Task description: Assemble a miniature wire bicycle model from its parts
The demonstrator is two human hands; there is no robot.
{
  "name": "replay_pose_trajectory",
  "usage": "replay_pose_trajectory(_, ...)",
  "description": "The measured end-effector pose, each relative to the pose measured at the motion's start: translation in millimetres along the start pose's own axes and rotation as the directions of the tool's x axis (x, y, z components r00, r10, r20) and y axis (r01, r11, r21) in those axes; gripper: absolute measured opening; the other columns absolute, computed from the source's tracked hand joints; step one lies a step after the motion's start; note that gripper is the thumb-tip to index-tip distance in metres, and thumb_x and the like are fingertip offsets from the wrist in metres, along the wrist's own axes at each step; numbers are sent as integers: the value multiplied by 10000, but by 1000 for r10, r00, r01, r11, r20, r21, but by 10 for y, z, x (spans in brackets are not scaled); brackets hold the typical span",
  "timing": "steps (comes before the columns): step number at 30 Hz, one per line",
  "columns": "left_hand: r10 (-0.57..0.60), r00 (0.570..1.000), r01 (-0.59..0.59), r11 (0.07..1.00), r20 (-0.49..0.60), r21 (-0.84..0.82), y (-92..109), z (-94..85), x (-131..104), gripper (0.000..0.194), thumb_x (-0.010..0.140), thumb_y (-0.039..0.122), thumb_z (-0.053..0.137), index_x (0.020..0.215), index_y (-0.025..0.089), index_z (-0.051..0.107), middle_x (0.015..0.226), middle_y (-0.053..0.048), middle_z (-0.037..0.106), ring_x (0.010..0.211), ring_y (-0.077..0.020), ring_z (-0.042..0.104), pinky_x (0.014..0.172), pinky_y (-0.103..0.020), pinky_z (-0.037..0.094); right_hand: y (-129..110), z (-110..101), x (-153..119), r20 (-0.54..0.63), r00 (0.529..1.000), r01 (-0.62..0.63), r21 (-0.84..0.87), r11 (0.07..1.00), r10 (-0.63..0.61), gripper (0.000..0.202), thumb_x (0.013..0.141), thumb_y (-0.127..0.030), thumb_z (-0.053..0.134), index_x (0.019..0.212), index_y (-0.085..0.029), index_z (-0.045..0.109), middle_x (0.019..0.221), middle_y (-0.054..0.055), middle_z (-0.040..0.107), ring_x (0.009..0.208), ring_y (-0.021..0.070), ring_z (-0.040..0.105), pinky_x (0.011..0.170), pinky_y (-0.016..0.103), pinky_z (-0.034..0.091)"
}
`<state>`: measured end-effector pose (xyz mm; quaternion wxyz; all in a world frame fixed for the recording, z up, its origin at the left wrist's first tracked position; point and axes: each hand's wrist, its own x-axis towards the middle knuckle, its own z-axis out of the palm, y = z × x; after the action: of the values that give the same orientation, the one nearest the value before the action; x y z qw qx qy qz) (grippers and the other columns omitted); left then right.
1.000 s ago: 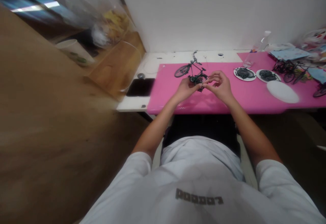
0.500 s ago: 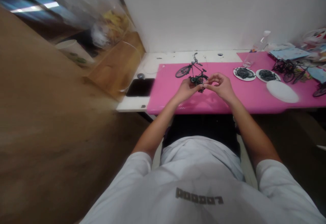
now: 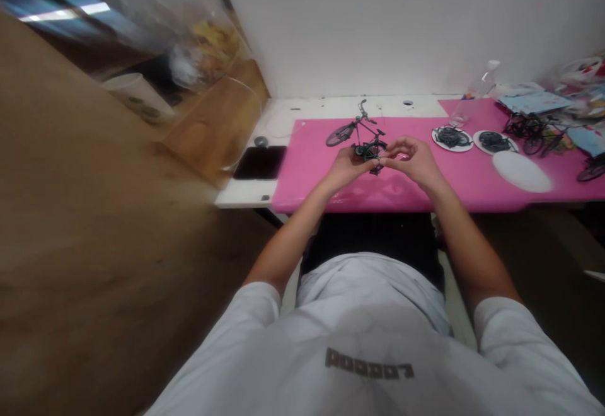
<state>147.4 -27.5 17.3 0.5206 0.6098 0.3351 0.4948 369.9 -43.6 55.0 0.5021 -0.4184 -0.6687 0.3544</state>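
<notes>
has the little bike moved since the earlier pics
Yes, slightly: judged against the pink mat, the little bike has shifted right, away from the mat's left edge, and nearer its front edge.

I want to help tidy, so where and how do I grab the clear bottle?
Probably its middle, from your left: the bottle seems upright, with papers to its right and a plate in front.

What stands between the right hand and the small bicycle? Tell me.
Nothing visible: the fingertips of the right hand are at the rear wheel of the small bicycle, close to the left hand. The nearest filled plate sits off to the right.
</notes>
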Motion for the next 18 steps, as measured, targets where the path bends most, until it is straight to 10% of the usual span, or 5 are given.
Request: replay_pose_trajectory(18,33,999,-33,999,-30,2,8,41,10,379,834,407,958,1093,161,829,1093,-119,865,953,-217,816,873,-338,640,-4,60,-19,-50,998,33,-62,997,-36,586,675,-686,1046,930,-244,759,928,55,822,888,250,792,742,377,644)
